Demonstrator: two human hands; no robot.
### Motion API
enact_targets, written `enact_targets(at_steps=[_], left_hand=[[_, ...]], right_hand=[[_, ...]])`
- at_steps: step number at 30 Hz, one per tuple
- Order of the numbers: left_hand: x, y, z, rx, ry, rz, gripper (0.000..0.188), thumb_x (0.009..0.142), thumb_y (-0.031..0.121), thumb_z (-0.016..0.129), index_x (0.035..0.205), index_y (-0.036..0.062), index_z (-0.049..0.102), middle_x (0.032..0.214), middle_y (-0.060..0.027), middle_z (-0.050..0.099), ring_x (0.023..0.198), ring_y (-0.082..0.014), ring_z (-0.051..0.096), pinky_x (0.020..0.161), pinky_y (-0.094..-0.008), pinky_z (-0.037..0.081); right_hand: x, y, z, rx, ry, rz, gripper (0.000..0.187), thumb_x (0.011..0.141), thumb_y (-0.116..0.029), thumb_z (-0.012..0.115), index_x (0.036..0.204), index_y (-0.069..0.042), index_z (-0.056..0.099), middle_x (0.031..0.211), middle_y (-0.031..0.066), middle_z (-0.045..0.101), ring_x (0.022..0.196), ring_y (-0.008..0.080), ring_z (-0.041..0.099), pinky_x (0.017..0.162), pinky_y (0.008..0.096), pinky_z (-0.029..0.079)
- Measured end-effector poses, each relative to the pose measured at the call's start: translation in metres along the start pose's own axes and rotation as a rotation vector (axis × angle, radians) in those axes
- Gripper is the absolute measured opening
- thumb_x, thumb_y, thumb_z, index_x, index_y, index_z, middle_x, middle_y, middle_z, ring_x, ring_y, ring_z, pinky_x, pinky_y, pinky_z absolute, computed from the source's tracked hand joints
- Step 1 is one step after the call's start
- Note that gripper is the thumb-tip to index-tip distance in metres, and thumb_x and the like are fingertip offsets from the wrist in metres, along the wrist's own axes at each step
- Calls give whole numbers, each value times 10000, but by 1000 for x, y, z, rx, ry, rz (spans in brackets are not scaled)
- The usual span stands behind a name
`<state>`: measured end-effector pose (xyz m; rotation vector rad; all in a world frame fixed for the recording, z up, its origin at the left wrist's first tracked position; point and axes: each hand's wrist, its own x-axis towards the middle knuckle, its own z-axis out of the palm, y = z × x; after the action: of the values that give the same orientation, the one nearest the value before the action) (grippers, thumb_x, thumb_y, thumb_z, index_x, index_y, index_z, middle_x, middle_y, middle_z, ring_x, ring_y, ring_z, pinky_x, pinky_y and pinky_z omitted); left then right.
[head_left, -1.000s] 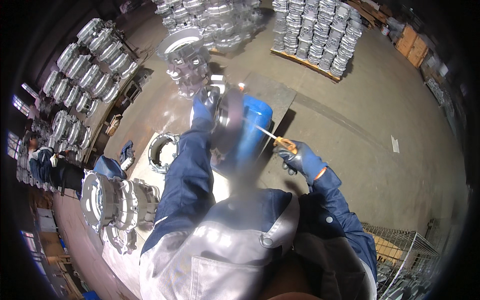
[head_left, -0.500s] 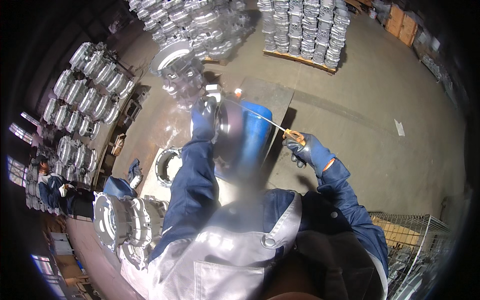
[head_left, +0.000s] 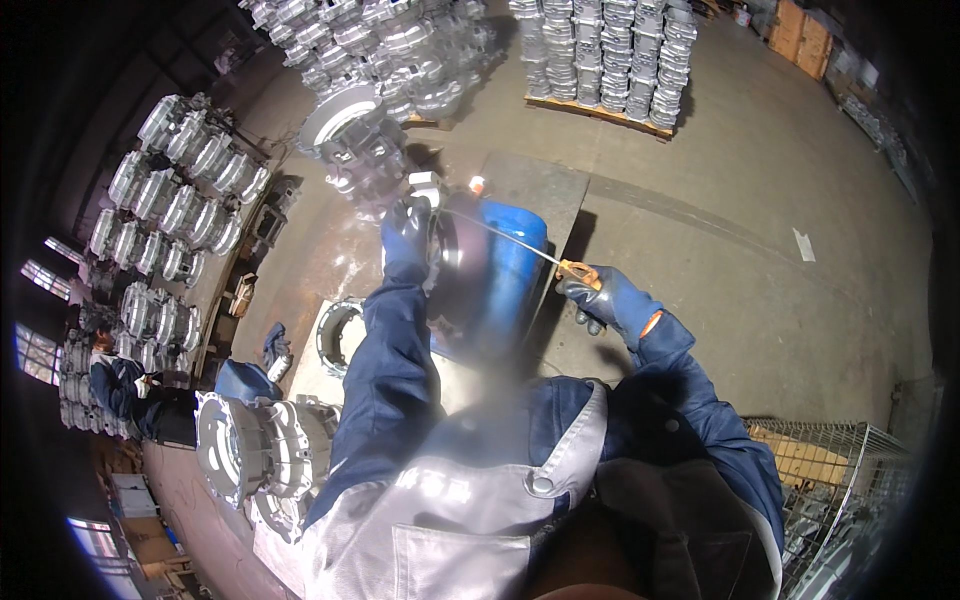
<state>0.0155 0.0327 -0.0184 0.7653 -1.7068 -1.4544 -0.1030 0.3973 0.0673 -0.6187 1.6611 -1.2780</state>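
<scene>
My right hand (head_left: 610, 300), in a blue and dark glove, is closed round the orange handle of a long thin-shafted tool (head_left: 524, 244). Its shaft slants up and left to my left hand, where the tip is hard to make out. My gloved left hand (head_left: 406, 228) curls at the edge of a round metal housing (head_left: 436, 250), its fingers partly lost in glare. That housing is against a blue plastic drum (head_left: 518, 262); a smear across the view blurs its middle. A small white block (head_left: 425, 181) sits just beyond my left hand.
A large metal housing (head_left: 355, 145) stands beyond my left hand. Left of my arm are a ring-shaped casting (head_left: 338, 338) and more housings (head_left: 265, 450). Stacked castings (head_left: 605, 65) stand on a pallet at the back. A wire cage (head_left: 830, 470) is at right; a person (head_left: 125, 385) is far left.
My right hand and the orange-handled tool have shifted slightly left. My left hand stays at the housing. The whole view has turned a little.
</scene>
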Motion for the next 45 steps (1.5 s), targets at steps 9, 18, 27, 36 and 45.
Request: enact_targets(at_steps=[9,18,27,36,45], left_hand=[[-1,9,2,-32,-18,6,631,890,377,721,1296,-48,494,1212,-121,588,1103,-194,550,920,-317,460],[1,15,2,-16,-70,84,395,936,234,670,1226,-11,561,1119,-72,625,1008,-153,571,866,-300,467],[6,2,-5,-107,-107,-14,652,891,284,730,1361,-65,443,1319,-165,532,1178,-222,526,970,-326,450],[-1,26,11,-198,-96,62,299,932,189,678,1153,12,581,1024,-37,622,913,-125,574,761,-276,476],[-14,56,18,303,-3,262,353,883,201,716,1146,-5,599,1010,-108,665,907,-173,598,789,-312,479]], right_hand=[[9,4,-3,-41,8,70,349,949,-281,637,1237,-86,606,634,41,580,444,112,522,424,259,464],[5,11,-8,134,-47,29,347,957,-314,625,1203,-70,604,659,53,606,465,106,546,447,253,473],[-3,1,-5,163,-70,15,343,946,-332,629,1154,-59,617,651,59,594,465,105,540,444,244,465],[7,9,-9,115,-34,47,321,955,-285,619,1175,-52,617,671,37,589,494,123,562,459,268,483],[28,16,-19,81,13,118,368,939,-289,645,1232,-71,603,799,32,629,573,118,602,435,249,475]])
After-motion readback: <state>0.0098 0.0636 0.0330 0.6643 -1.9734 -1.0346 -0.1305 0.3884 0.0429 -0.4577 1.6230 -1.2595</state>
